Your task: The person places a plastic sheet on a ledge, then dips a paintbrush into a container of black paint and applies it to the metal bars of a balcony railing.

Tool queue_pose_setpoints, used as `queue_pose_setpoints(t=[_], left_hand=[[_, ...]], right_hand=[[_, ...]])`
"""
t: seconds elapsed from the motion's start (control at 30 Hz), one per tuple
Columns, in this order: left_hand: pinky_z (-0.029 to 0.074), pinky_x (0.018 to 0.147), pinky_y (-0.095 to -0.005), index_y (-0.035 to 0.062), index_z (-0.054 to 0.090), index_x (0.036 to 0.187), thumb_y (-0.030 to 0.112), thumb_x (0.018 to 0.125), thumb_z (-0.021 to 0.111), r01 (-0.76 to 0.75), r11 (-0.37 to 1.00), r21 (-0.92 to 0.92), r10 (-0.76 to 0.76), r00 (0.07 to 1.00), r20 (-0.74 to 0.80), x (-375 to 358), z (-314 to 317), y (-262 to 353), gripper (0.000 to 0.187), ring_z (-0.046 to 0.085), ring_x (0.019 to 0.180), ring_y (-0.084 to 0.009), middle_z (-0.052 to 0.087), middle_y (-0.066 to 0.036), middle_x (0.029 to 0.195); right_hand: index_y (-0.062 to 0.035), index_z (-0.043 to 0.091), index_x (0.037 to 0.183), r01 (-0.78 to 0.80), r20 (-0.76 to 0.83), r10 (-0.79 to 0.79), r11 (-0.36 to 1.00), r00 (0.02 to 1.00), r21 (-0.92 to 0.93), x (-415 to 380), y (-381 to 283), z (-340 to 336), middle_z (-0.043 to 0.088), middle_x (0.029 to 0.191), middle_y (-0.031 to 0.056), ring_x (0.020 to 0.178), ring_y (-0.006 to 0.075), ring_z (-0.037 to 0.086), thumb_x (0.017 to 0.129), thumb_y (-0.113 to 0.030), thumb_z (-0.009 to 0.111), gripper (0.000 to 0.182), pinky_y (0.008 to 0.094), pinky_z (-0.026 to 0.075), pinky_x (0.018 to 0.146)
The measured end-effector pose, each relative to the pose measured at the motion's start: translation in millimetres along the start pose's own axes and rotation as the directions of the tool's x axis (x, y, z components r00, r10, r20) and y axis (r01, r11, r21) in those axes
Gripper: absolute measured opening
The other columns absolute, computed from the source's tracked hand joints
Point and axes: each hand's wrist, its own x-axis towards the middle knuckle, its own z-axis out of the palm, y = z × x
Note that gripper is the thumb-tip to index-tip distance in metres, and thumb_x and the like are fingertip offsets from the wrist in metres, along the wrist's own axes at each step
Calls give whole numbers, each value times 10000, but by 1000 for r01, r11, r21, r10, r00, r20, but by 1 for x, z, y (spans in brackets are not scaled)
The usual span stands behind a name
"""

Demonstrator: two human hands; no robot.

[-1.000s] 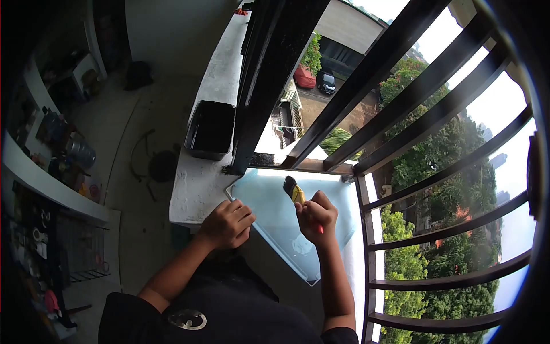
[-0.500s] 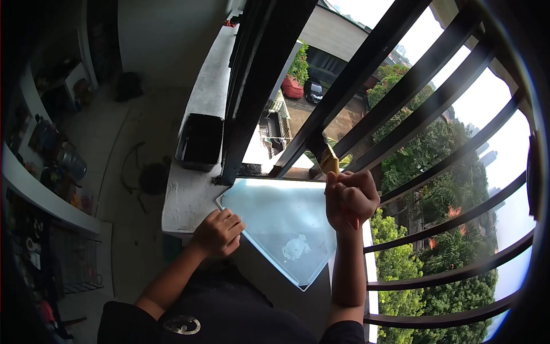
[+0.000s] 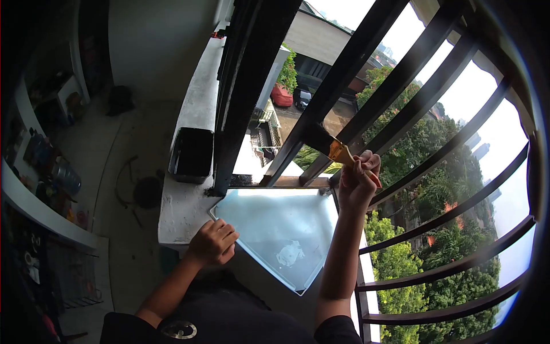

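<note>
My right hand (image 3: 360, 182) is closed around the handle of a paintbrush (image 3: 342, 153). Its dark bristles meet a black bar (image 3: 326, 97) of the railing, just above the lower rail. At the left edge of a pale blue rimmed panel (image 3: 263, 223), my left hand (image 3: 213, 242) is closed on the rim, fingers curled over it. A whitish worn patch marks the panel's surface near its front corner. Left of the railing post, a black rectangular tub (image 3: 193, 155) rests on the ledge; its dark inside is hard to make out.
A white ledge (image 3: 177, 221) runs along the left, beside a thick black post (image 3: 252, 74). More black bars curve around the right side, with trees and parked cars outside below. On the floor at left lie a dark round object (image 3: 148, 192) and household items.
My right hand has shifted slightly right and tilted the paintbrush, so its bristles now point up and left along the bar. My left hand keeps its hold on the panel; the view has shifted slightly.
</note>
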Motion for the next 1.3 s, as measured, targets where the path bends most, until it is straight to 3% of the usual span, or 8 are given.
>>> queue_pose_setpoints(t=[0.27, 0.53, 0.6, 0.77, 0.97, 1.13, 1.2, 1.3], left_hand=[[508, 712, -379, 81, 667, 960, 201, 703, 708, -17, 999, -34, 18, 1000, 24, 2, -4, -1, 287, 594, 882, -238, 607, -52, 930], [497, 678, -386, 78, 666, 964, 210, 696, 702, -55, 998, 11, 54, 998, 28, 2, -2, -2, 301, 595, 856, -242, 604, -52, 920], [496, 675, -386, 77, 666, 965, 210, 694, 701, -70, 997, 11, 70, 997, 41, 1, -3, 0, 304, 596, 855, -242, 604, -52, 919], [502, 683, -391, 78, 660, 969, 214, 684, 703, -41, 999, -1, 41, 997, 71, 0, -2, 1, 318, 600, 862, -249, 605, -56, 925], [511, 704, -398, 80, 651, 955, 216, 687, 700, -37, 999, -13, 38, 997, 62, 4, -1, 2, 305, 598, 856, -262, 603, -67, 927], [511, 706, -397, 83, 650, 949, 212, 689, 697, -22, 1000, -18, 24, 996, 87, 6, -1, 2, 294, 598, 850, -266, 597, -70, 922], [512, 708, -397, 83, 650, 946, 210, 689, 697, -17, 1000, -16, 19, 995, 101, 6, -1, 3, 291, 598, 849, -267, 595, -70, 919], [515, 714, -398, 85, 652, 945, 204, 688, 698, -15, 1000, -16, 17, 994, 105, 8, -1, 3, 287, 599, 847, -269, 591, -70, 914]], right_hand=[[-93, 535, 841, 34, 219, -65, 989, 973, 143, 39, -7, -1, 622, 944, 65, 573, 83, 482, 887, 72, 663, 214, 208, 305, 414], [-84, 521, 808, -36, 273, -1, 991, 962, 129, 35, 9, -23, 597, 925, 52, 596, 123, 514, 837, 113, 671, 249, 227, 399, 514], [-76, 508, 785, -38, 100, 28, 994, 995, 104, 22, 22, -22, 576, 891, 45, 628, 143, 563, 796, 150, 661, 273, 249, 441, 516], [-83, 481, 777, 38, 182, -60, 992, 982, 124, 51, -6, 4, 571, 899, 49, 625, 144, 617, 751, 196, 656, 330, 253, 522, 496], [-73, 473, 828, 212, 31, -230, 936, 973, 280, 48, -25, 21, 551, 864, 33, 411, 55, 362, 991, -27, 560, 190, 196, 250, 330], [-93, 514, 865, 267, 37, -280, 943, 959, 200, 31, -1, 9, 543, 753, -3, 336, 69, 372, 1048, -252, 587, 253, 222, 282, 278], [-118, 480, 790, 180, -258, -153, 980, 954, 85, 31, 14, 9, 479, 561, 4, 317, 92, 426, 970, -284, 714, 338, 239, 333, 271], [-127, 515, 797, 97, -272, -74, 993, 959, 70, 29, 16, 31, 541, 619, 6, 369, 85, 480, 959, -315, 725, 325, 232, 365, 303]])
